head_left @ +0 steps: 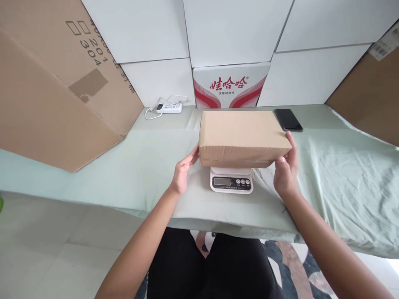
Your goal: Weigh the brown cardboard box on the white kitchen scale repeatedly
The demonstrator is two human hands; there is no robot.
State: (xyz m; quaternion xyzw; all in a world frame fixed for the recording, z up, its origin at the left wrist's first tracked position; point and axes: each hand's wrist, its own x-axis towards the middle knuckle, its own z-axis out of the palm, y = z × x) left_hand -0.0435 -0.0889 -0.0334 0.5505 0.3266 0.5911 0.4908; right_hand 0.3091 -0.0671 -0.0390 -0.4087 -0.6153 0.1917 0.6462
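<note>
Over the digital scale [232, 182], the left hand [181, 173] and right hand [286, 173] clasped a cardboard box [240, 131] between them; probably stiff but crushable, it suited holding by opposite ends.

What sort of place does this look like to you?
Probably an improvised indoor workspace, perhaps in a home, though I can't be sure. A pale green cloth covers the work surface, a digital scale shows below a brown carton, and large cardboard boxes stand at both sides.
</note>
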